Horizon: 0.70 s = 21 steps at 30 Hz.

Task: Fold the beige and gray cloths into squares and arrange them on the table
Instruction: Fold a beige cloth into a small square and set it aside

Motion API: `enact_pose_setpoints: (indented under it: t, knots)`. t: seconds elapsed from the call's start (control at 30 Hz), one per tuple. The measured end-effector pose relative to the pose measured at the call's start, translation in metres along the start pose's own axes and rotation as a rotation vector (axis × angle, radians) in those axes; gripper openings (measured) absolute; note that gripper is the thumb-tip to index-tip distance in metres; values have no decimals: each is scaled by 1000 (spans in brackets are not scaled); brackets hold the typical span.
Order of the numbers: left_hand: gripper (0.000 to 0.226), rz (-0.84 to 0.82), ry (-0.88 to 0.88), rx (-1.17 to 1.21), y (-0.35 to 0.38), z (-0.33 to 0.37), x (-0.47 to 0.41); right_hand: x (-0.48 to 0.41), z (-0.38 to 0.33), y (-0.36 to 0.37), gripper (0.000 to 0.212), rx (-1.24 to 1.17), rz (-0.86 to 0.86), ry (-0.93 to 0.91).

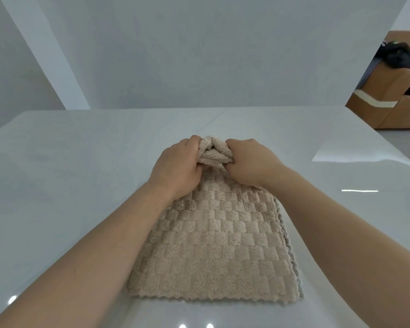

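I see the counter (69,174) first: a wide, glossy white slab with small light glints along its near edge; behind it stands a plain pale wall (199,55); at the far right a tan sofa (388,110) with a cream stripe carries something dark and crumpled (400,55) that I cannot make out.

The beige cloth (213,245) lies in the middle of the counter, near me; it is plush, quilted in a raised checker of soft blocks, roughly square with a scalloped hem; its near part lies flat, while its far edge is gathered into a rumpled, rounded bunch raised off the surface. The gray cloth (294,263) sits under it; only a thin wavy strip shows along the beige cloth's right side.

Both bare forearms reach in from the lower corners and meet at the bunch; my left hand (178,166) clasps its left side, back of the hand up, fingers curled into the fabric; my right hand (251,162) clasps the right side in the same way, knuckles up, fingertips buried in the pile; the two hands sit close together with the bunch between them.
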<state>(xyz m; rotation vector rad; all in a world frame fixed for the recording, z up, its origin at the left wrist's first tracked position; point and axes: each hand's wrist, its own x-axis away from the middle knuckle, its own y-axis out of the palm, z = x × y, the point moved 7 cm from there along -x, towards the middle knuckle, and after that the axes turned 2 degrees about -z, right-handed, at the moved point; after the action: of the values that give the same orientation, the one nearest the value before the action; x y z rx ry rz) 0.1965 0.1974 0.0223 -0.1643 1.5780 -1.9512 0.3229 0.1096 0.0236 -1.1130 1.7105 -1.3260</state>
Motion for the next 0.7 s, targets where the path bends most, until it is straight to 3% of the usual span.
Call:
enact_pose_setpoints:
  t: [0.1,0.23,0.3,0.43,0.57,0.7]
  knots:
    - [49,-2,-3,95,-4,8,-10,13,8,-14,12,-181,10,-4]
    - [22,65,46,102,-17,35,-23,32,29,-40,13,-374,-5,20]
    - [19,46,68,150,-22,50,-28,41,44,-46,17,-435,-83,27]
    - [17,-122,32,251,-18,82,-36,55,85,-52,29,-503,-198,67]
    - [26,-382,-77,498,8,121,-33,74,132,-63,37,-632,-287,115]
    - [31,-557,-144,698,48,164,-30,89,178,-69,32,-581,-379,163]
